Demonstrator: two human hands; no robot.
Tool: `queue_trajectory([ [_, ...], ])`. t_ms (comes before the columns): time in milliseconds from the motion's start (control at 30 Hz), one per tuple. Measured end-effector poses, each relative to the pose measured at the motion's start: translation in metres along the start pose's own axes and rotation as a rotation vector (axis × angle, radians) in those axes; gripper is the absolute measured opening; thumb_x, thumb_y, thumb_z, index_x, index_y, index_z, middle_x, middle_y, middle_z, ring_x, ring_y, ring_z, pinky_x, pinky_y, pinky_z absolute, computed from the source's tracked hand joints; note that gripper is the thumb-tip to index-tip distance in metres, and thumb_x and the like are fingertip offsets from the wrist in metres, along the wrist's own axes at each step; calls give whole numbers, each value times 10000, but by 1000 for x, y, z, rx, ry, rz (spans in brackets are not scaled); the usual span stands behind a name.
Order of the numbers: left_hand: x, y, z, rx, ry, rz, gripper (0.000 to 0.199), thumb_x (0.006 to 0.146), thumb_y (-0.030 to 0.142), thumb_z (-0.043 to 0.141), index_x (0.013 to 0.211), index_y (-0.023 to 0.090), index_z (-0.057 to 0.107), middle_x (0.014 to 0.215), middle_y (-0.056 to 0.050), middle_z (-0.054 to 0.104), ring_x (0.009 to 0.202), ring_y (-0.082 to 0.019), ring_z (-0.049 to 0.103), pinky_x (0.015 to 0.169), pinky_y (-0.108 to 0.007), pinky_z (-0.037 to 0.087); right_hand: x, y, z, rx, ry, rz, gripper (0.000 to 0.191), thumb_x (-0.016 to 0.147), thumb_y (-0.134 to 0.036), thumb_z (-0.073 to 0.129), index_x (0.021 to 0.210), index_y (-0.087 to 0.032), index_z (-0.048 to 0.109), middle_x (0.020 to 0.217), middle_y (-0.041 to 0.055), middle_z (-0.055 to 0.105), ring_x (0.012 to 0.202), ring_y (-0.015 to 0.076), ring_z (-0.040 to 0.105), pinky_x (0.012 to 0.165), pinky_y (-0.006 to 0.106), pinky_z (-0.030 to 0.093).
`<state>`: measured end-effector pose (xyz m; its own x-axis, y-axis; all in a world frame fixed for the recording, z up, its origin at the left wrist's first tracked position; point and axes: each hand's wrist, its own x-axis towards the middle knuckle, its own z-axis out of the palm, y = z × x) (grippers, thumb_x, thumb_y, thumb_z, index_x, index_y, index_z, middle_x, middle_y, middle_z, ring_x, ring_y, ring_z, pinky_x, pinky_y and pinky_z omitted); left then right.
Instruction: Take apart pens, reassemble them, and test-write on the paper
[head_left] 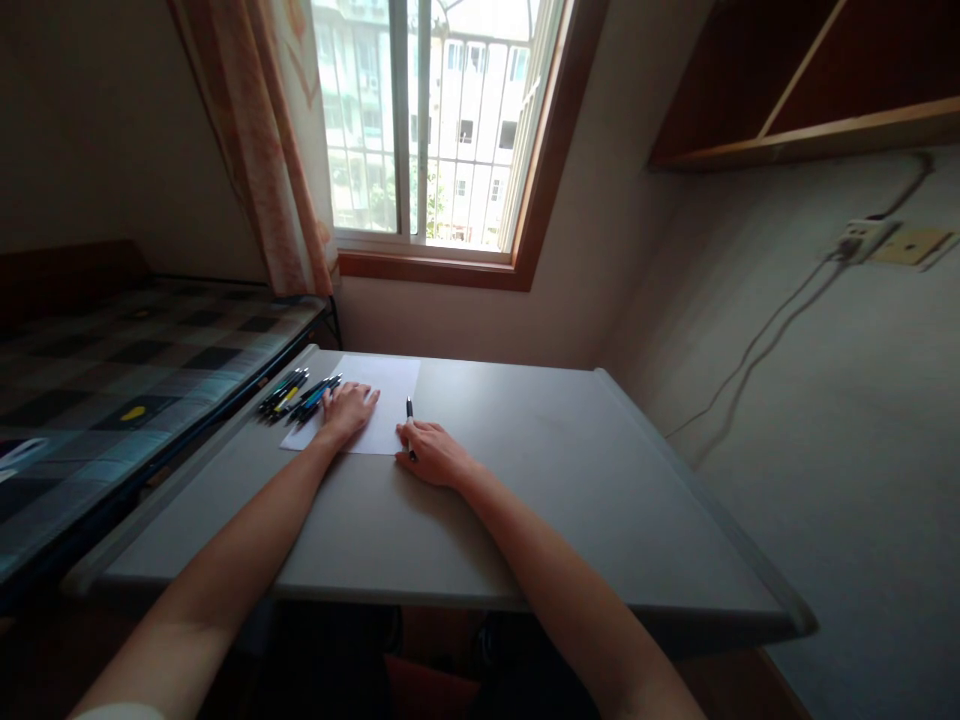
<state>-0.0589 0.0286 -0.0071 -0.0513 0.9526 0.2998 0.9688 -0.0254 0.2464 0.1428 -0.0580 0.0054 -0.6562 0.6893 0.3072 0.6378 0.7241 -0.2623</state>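
My right hand (433,453) is closed around a dark pen (409,408), which points away from me and shows above and below the fingers. This hand rests at the right edge of a white sheet of paper (394,385). On the same sheet lies my left hand (349,408), palm down with fingers spread, just right of a bunch of pens (311,402). Whether its thumb side touches those pens I cannot tell. Farther left is a second bunch of pens (281,394), mostly dark with a yellow one among them.
The grey table (570,480) has raised side edges. A bed with a checked cover (187,330) stands along the left. Ahead are a window (442,130) and a patterned curtain (262,150). A socket with a plugged cable (862,240) is on the right wall, below a wooden shelf (810,125).
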Motion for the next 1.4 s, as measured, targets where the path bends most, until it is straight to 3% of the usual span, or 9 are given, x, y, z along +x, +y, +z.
queue_trajectory([
  [200,8,-18,4,51,14,12,436,857,436,343,1068,160,607,1191,-145,564,1152,-278,451,1049,-468,191,1,0,-6,8,-22,11,104,824,-228,506,908,-178,470,860,57,597,838,167,555,742,262,368],
  [433,16,-32,7,47,-13,43,459,854,422,346,1124,127,572,1222,-156,539,1182,-276,437,1070,-456,165,-3,-5,-18,-94,-47,138,189,822,-345,525,927,-187,512,862,84,645,777,194,586,651,268,363],
  [800,9,-18,0,43,32,77,416,850,417,367,1088,184,617,1195,-112,564,1159,-257,453,1036,-401,248,-8,13,-32,-154,137,323,110,829,-291,508,834,-213,585,758,93,652,754,219,590,714,317,366],
  [900,6,-8,-1,19,62,165,397,845,410,394,1090,198,625,1206,-99,558,1141,-239,471,1008,-360,285,-10,33,-34,61,309,443,126,828,-265,507,929,-228,571,836,74,661,752,191,591,701,300,388],
  [1033,0,7,1,-26,-60,308,394,843,455,400,1052,227,645,1185,-83,571,1078,-238,521,951,-382,332,-13,64,-42,500,585,428,190,862,-260,429,1014,-211,532,813,33,668,689,137,595,668,263,421],
  [1133,-7,20,1,-67,-83,384,403,829,511,423,1061,264,640,1175,-71,572,1054,-236,531,935,-400,328,-18,85,-55,681,788,500,292,853,-411,423,972,-176,549,590,-18,589,497,111,501,531,233,385],
  [1200,-12,31,-1,-95,-115,428,386,811,536,453,1035,293,652,1154,-56,579,1047,-238,526,935,-412,315,-23,97,-64,726,989,576,334,800,-472,482,848,-157,584,597,-12,570,511,100,471,508,223,356],
  [1300,-22,46,-4,-130,-155,499,353,792,530,493,1044,338,648,1146,-34,573,1059,-244,502,919,-409,319,-31,111,-73,797,1218,715,323,766,-466,530,691,-153,561,613,1,560,547,99,463,531,230,358],
  [1400,-29,56,-7,-161,-158,586,337,792,524,502,1051,359,642,1135,-20,571,1050,-233,494,905,-385,330,-38,120,-79,1141,1357,774,236,783,-408,532,710,-186,501,567,-47,496,498,82,439,521,221,366],
])
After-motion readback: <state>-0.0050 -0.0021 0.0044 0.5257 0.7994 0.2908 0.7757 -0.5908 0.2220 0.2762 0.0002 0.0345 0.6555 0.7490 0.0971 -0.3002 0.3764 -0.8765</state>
